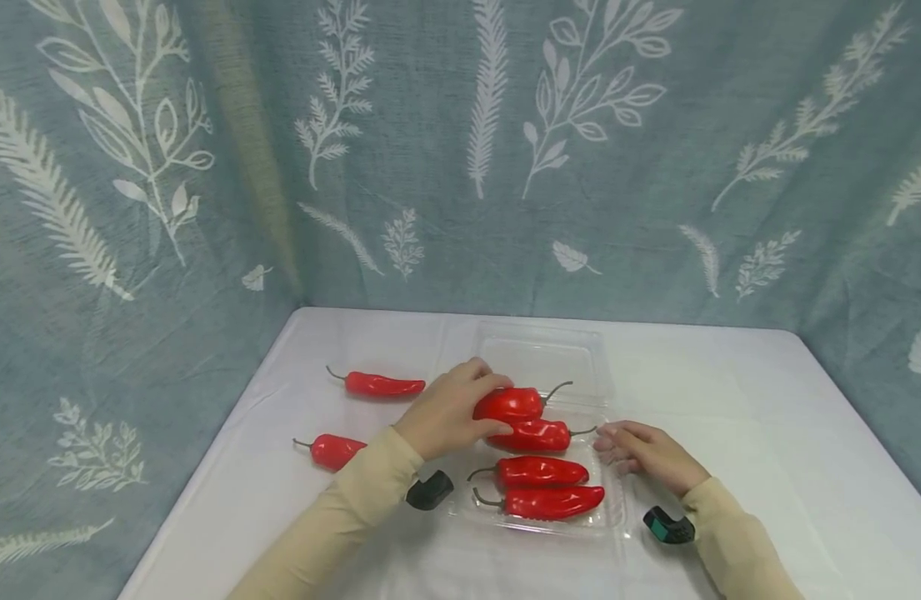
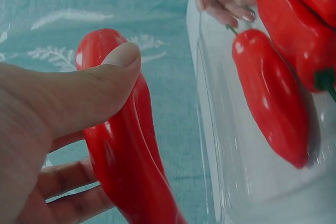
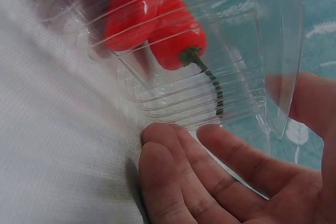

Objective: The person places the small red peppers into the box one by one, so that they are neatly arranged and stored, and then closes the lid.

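In the head view my left hand (image 1: pixel 456 408) grips a glossy red pepper (image 1: pixel 508 404) above the back of a clear plastic container (image 1: pixel 613 500). The left wrist view shows the thumb pressed along this pepper (image 2: pixel 121 145), fingers behind it. Inside the container lie three more red peppers: the rear one (image 1: pixel 535 435) has its stem to the right, while the middle one (image 1: pixel 543 472) and the front one (image 1: pixel 553 502) point their stems left. At the container's right side, my right hand (image 1: pixel 648 454) holds the wall, thumb over the rim, fingers against the outside.
Two more red peppers lie on the white cloth left of the container: one farther back (image 1: pixel 385 385), the other nearer (image 1: pixel 336 451) and partly hidden by my left sleeve. The container's open lid (image 1: pixel 543 346) lies toward the back. A blue-green curtain (image 1: pixel 445 150) hangs behind the table.
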`<action>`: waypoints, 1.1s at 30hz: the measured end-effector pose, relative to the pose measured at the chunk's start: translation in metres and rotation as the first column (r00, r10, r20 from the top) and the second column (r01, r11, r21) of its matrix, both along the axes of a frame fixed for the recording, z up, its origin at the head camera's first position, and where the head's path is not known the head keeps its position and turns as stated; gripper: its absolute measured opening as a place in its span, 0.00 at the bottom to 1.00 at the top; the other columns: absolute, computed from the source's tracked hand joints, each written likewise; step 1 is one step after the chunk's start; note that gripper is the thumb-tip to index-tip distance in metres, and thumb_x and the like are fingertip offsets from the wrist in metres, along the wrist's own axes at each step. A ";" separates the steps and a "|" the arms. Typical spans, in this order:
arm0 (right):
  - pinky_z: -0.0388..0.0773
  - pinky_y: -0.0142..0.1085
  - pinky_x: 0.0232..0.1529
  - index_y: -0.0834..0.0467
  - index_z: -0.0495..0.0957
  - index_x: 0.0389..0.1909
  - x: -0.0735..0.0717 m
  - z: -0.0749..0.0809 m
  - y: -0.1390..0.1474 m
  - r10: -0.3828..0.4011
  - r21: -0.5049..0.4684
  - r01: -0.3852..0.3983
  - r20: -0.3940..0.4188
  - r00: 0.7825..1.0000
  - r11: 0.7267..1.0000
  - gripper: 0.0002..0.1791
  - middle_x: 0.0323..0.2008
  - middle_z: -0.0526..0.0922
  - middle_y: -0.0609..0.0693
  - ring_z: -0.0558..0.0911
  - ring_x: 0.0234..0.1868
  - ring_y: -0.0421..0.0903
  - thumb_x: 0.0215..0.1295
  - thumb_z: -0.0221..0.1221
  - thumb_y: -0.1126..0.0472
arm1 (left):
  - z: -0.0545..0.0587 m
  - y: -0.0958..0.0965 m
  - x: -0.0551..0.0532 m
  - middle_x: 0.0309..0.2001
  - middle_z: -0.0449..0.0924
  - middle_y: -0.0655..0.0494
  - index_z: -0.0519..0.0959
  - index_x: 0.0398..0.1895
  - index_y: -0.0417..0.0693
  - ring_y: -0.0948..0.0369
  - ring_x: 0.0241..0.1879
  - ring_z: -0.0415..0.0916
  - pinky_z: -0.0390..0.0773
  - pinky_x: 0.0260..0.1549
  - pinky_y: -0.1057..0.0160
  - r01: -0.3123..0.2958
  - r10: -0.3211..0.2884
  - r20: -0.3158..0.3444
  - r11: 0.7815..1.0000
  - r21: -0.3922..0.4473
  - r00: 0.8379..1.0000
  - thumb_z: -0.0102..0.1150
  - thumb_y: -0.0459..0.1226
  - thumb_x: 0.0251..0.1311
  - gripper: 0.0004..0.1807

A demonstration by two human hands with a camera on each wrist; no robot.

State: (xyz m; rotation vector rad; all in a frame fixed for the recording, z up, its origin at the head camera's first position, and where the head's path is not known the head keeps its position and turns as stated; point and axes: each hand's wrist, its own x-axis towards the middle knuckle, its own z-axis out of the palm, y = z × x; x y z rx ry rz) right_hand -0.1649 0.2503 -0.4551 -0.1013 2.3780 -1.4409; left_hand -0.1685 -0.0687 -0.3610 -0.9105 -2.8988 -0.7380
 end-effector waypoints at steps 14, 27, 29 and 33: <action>0.78 0.35 0.44 0.64 0.72 0.59 -0.003 0.000 -0.011 0.009 -0.015 -0.009 0.000 1.000 1.000 0.29 0.48 0.83 0.57 0.83 0.44 0.47 0.70 0.50 0.44 | 0.005 0.023 0.020 0.45 0.74 0.59 0.76 0.55 0.54 0.64 0.43 0.73 0.78 0.40 0.69 0.106 -0.106 -0.003 0.994 0.004 0.994 0.72 0.47 0.49 0.28; 0.79 0.38 0.47 0.63 0.71 0.61 -0.006 -0.002 -0.008 -0.013 -0.010 0.014 0.013 1.000 1.000 0.30 0.50 0.82 0.57 0.83 0.42 0.46 0.70 0.50 0.44 | -0.016 0.048 0.037 0.46 0.75 0.61 0.77 0.55 0.58 0.66 0.44 0.72 0.77 0.41 0.69 0.137 -0.140 -0.022 0.985 -0.105 0.990 0.70 0.53 0.48 0.29; 0.79 0.35 0.46 0.64 0.71 0.61 -0.006 -0.003 -0.007 -0.008 -0.020 0.008 0.011 1.000 1.000 0.30 0.50 0.82 0.57 0.82 0.43 0.46 0.70 0.50 0.44 | -0.020 0.050 0.039 0.47 0.74 0.61 0.77 0.55 0.59 0.66 0.45 0.72 0.78 0.40 0.69 0.131 -0.133 -0.010 0.984 -0.122 0.991 0.70 0.54 0.48 0.30; 0.78 0.34 0.44 0.65 0.70 0.61 -0.005 -0.002 -0.007 0.006 -0.014 -0.006 0.007 1.000 1.000 0.31 0.50 0.82 0.57 0.82 0.44 0.45 0.70 0.50 0.44 | -0.025 0.051 0.042 0.46 0.74 0.61 0.77 0.54 0.59 0.66 0.44 0.72 0.77 0.40 0.69 0.129 -0.130 0.004 0.983 -0.131 0.992 0.71 0.54 0.47 0.29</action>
